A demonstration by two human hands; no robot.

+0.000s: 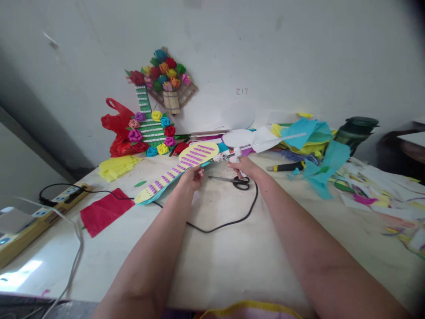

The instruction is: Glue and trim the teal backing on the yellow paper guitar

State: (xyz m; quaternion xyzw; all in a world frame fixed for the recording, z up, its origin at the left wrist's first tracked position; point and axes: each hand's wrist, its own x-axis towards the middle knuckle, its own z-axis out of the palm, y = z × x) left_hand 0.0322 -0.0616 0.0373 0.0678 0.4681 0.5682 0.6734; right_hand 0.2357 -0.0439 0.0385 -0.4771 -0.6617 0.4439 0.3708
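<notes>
A guitar-shaped craft piece (199,153), yellow with rows of purple strips and a blue-green underside, lies slanted across the table. My left hand (192,178) pinches its lower edge near the middle. My right hand (245,166) is wrapped around a hot glue gun (235,155), a long translucent glue stick (279,141) jutting from its back. The gun's nozzle points left at the piece's rounded end; whether the tip touches it I cannot tell. Just below my right hand lie black-handled scissors (241,183). A black cord (212,231) loops across the table below both hands.
A power strip (63,204) and red crepe paper (106,212) lie at left. Behind stand a flower-trimmed green guitar craft (154,130) and a red bag (121,126). A utility knife (287,167), blue paper (323,166) and paper scraps (381,190) are at right.
</notes>
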